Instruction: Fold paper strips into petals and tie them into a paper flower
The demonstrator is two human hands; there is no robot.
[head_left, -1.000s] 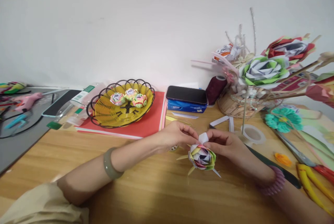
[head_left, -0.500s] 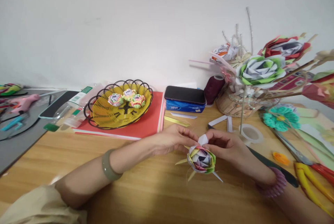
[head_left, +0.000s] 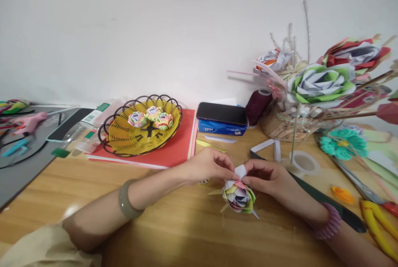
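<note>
A folded paper flower (head_left: 239, 196) in white, yellow, pink and green lies low between my hands, its pointed strips sticking outward. A white paper tab (head_left: 240, 171) stands up at its far edge. My left hand (head_left: 211, 166) is closed, thumb and fingertips pinching the flower at the tab's left side. From the other side my right hand (head_left: 269, 175) pinches at the base of the tab, fingers curled. The exact grip behind the petals is hidden.
A yellow basket (head_left: 124, 140) with several small paper balls rests on red paper (head_left: 183, 151). Behind my hands stand a blue tissue pack (head_left: 222, 127) and a maroon thread spool (head_left: 257, 105). Right: a tape roll (head_left: 306, 162), scissors (head_left: 357, 184) and a pot of paper flowers (head_left: 276, 124).
My left hand has come slightly closer to the white tab, and the flower has tilted a little. The view has shifted slightly, moving the right-hand items rightward.
</note>
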